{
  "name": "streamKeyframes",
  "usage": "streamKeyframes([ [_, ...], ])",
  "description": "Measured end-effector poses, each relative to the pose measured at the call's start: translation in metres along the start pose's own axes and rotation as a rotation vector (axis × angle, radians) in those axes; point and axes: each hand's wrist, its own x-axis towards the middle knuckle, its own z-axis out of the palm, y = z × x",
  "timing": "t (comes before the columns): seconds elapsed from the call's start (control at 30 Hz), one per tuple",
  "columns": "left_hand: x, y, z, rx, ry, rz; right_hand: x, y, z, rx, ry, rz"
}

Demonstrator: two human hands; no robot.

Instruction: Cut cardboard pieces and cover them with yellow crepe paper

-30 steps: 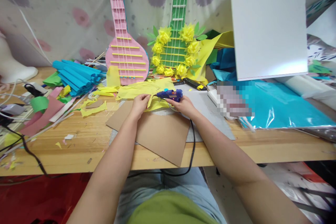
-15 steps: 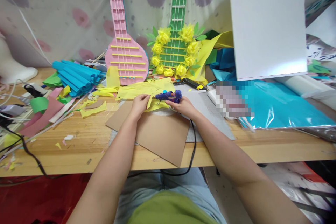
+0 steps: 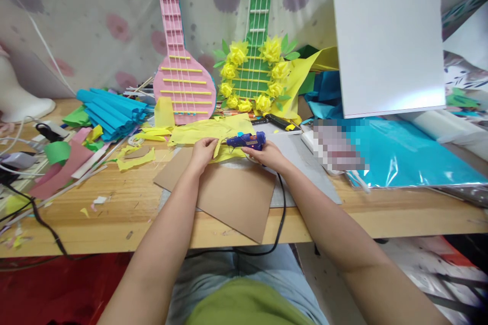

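My right hand (image 3: 267, 154) grips a blue hot glue gun (image 3: 247, 139), its nozzle pointing left at a strip of yellow paper (image 3: 219, 145). My left hand (image 3: 203, 151) pinches that yellow strip just left of the nozzle. Both hands rest over a brown cardboard sheet (image 3: 232, 198) lying on a grey mat (image 3: 305, 162). The gun's black cord (image 3: 281, 213) runs down off the table's front edge. More yellow paper (image 3: 206, 131) lies just beyond the hands.
A pink paper guitar (image 3: 179, 71) and a green one with yellow flowers (image 3: 255, 71) lean at the back. Blue folded paper (image 3: 110, 109) and scraps lie left, with cables (image 3: 34, 213). A white board (image 3: 389, 45) and blue wrapped sheet (image 3: 412, 155) sit right on the wooden table (image 3: 125, 213).
The glue gun and right hand have shifted very slightly; the left hand keeps its pinch on the yellow strip. Nothing else has moved.
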Motion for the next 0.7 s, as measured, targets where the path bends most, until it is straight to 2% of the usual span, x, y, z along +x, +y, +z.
streamKeyframes([
  [0.1, 0.0, 0.002, 0.0, -0.012, 0.013, -0.004, -0.003, -0.003, -0.009, 0.074, 0.026, 0.041],
  [0.17, -0.001, 0.003, 0.0, -0.029, 0.032, -0.021, -0.005, -0.005, -0.021, 0.158, 0.084, 0.015],
  [0.27, -0.001, 0.005, 0.0, -0.067, 0.063, -0.06, -0.001, 0.003, -0.045, 0.278, 0.284, -0.041],
  [0.33, -0.002, 0.007, 0.001, -0.1, 0.076, -0.069, 0.006, 0.016, -0.06, 0.313, 0.472, -0.056],
  [0.43, -0.004, 0.011, 0.003, -0.146, 0.071, -0.063, 0.017, 0.042, -0.074, 0.18, 0.616, 0.041],
  [0.57, -0.008, 0.013, 0.005, -0.192, 0.043, -0.061, 0.026, 0.06, -0.07, -0.05, 0.541, 0.13],
  [0.7, -0.008, 0.011, 0.005, -0.267, 0.009, -0.046, 0.028, 0.055, -0.062, -0.281, 0.448, 0.18],
])
